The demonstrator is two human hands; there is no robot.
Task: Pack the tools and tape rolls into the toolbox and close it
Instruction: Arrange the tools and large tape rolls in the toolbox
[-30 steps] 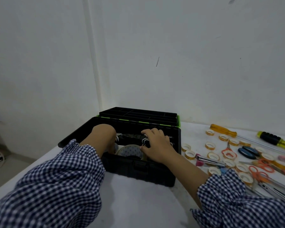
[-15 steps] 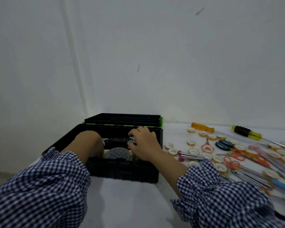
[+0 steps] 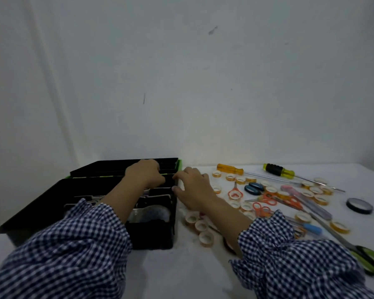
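The black toolbox (image 3: 41, 203) stands open on the white table, its green-edged lid (image 3: 108, 167) laid back towards the wall. Tape rolls (image 3: 149, 213) lie inside it. My left hand (image 3: 145, 174) reaches across the box to the back rim, fingers curled at the lid's edge; what it holds is hidden. My right hand (image 3: 192, 187) hovers at the box's right back corner, fingers loosely spread, thumb touching the rim. Small orange-cored tape rolls (image 3: 205, 237), orange scissors (image 3: 234, 192) and two screwdrivers (image 3: 230, 169) (image 3: 277, 170) lie to the right.
A black tape roll (image 3: 359, 205) lies far right. Green-handled scissors (image 3: 367, 263) sit at the table's right front, with blue-handled scissors (image 3: 254, 188) and more small rolls between. The white wall stands just behind the box. My checked sleeves cover the near table.
Both hands have come up out of the box's inside. The left moved back to the lid edge; the right moved to the box's right corner. The view has shifted right.
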